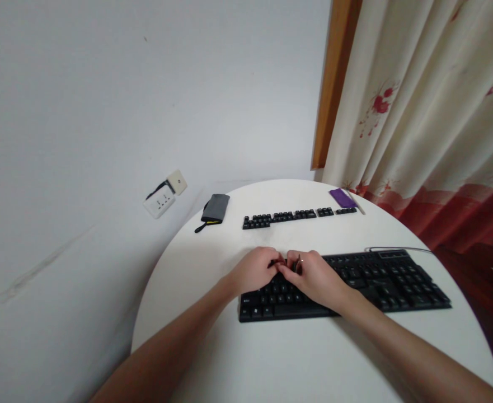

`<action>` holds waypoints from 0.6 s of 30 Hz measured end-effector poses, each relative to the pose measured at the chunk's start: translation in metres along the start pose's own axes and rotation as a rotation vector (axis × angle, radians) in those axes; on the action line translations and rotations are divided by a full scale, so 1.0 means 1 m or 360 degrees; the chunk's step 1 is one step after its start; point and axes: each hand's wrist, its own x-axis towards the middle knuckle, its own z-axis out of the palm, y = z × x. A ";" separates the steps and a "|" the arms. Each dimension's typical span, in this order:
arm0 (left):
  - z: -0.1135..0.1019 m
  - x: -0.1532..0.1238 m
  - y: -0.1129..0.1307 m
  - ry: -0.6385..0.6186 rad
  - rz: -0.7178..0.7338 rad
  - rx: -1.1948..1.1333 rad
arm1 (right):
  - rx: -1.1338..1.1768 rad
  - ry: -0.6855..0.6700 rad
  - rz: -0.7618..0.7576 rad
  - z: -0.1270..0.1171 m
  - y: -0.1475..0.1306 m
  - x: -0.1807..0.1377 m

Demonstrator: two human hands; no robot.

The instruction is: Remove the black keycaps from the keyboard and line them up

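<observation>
A black keyboard lies on the white round table, and both hands rest over the upper left part of its keys. My left hand is closed, its fingertips pinched together and meeting those of the other hand. My right hand is closed as well, thumb and fingers curled at the same spot; a small shiny detail shows by its index finger. Whatever sits between the fingertips is hidden. Beyond the keyboard, loose black keycaps stand in short groups forming a line across the table.
At the back left of the table lies a grey pouch with a dark strap. A purple cloth-like item and a thin pale stick lie at the back right. The keyboard's cable runs behind it. A wall and a curtain border the table.
</observation>
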 end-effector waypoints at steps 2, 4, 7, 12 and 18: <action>0.000 0.000 0.000 0.0010 0.0019 0.0009 | -0.0073 0.0046 0.0010 0.001 0.000 0.000; 0.000 0.000 0.000 0.0000 0.0075 -0.0003 | -0.0007 0.0068 0.0108 0.002 0.003 0.002; -0.001 0.001 -0.002 -0.0049 0.0124 -0.0071 | 0.0272 0.0013 0.0297 0.005 0.011 0.005; 0.000 0.002 -0.006 -0.0077 0.0069 -0.0155 | 0.0664 -0.0027 0.0512 0.011 0.025 0.012; 0.001 0.003 -0.004 -0.0051 -0.0059 -0.0402 | 0.0910 0.0118 0.0445 0.009 0.030 0.017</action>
